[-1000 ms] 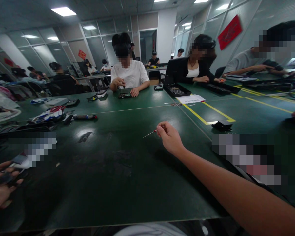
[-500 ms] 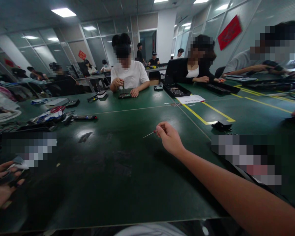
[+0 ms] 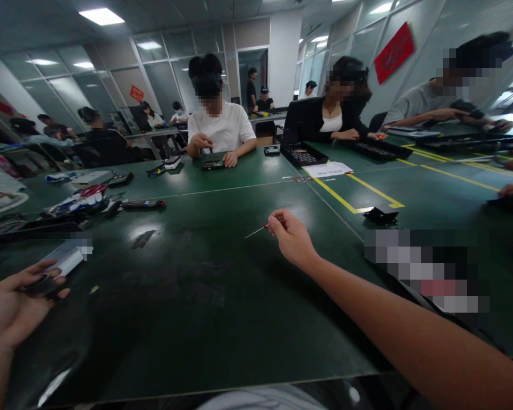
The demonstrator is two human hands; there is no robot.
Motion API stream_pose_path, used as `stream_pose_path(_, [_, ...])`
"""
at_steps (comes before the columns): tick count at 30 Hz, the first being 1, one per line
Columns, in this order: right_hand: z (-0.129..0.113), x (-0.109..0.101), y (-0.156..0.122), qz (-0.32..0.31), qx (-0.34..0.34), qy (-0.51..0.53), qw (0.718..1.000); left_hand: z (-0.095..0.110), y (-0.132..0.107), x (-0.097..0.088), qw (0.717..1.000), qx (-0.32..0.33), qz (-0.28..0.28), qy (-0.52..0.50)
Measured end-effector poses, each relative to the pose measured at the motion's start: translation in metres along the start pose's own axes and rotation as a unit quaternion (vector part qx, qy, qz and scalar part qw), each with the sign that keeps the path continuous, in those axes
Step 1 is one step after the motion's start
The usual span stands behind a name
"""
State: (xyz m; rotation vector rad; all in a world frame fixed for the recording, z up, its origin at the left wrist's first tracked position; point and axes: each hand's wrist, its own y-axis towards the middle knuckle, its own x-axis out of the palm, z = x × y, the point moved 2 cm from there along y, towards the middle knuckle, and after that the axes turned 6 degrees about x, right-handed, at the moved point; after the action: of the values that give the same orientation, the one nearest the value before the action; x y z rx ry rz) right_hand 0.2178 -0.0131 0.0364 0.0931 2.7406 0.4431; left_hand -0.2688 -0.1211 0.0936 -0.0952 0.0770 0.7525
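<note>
My right hand [image 3: 293,236] is closed in a pinch around a thin screwdriver [image 3: 256,231]. Its slim metal shaft points left above the green table, with a bit of red showing at the fingers; most of the handle is hidden. At the left edge, my left hand [image 3: 23,302] is palm up, its fingers curled about a small dark object [image 3: 45,286] whose kind I cannot make out. Just beyond those fingertips lies a pale, partly blurred-out block [image 3: 70,262].
Scissors with red handles [image 3: 94,191], and a dark pen-shaped tool [image 3: 144,204] lie at the left back. A small black part [image 3: 380,214] lies right of my right hand. Across the table [image 3: 175,341], a person in white [image 3: 221,125] works on a small device [image 3: 214,164].
My left hand has come further into view, moving right and up with the dark object. My right hand keeps its grip on the screwdriver, and the view has shifted slightly.
</note>
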Motion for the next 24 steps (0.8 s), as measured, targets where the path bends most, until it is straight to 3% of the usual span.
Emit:
stream_pose_path(7, [-0.002, 0.0, -0.001, 0.002, 0.005, 0.006, 1.0, 0.018, -0.022, 0.055, 0.998, -0.001, -0.027, -0.052])
stream_pose_path(14, [-0.007, -0.004, 0.002, 0.032, 0.002, 0.023, 0.999, 0.017, -0.042, 0.143, 0.968, -0.007, -0.217, -0.129])
stream_pose_path(20, [-0.012, -0.01, 0.004, 0.031, 0.037, 0.032, 0.998, 0.0, -0.065, 0.245, 0.927, 0.144, -0.339, -0.071])
stream_pose_path(24, [-0.015, -0.01, 0.002, 0.024, 0.022, 0.024, 0.999, -0.025, -0.086, 0.298, 0.865, 0.276, -0.417, 0.044])
